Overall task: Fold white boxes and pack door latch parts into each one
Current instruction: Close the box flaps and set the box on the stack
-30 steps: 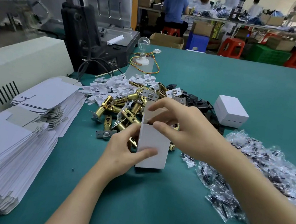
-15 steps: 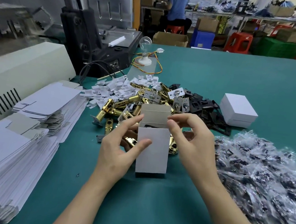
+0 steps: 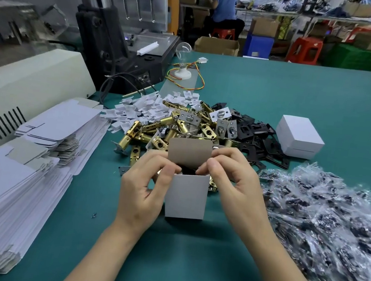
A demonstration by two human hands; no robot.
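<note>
Thin, light, crushable white box [image 3: 186, 197]; left hand [image 3: 144, 189] at nine o'clock, right hand [image 3: 233, 182] at three, both pinching side flaps; best gripped at corners.

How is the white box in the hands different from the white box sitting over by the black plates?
The box in the hands stands tall with its top flap raised, showing the grey inside; the far box lies low and is fully closed. The left hand and right hand grip the near one; nothing touches the far one. Both are plain white cardboard.
</note>
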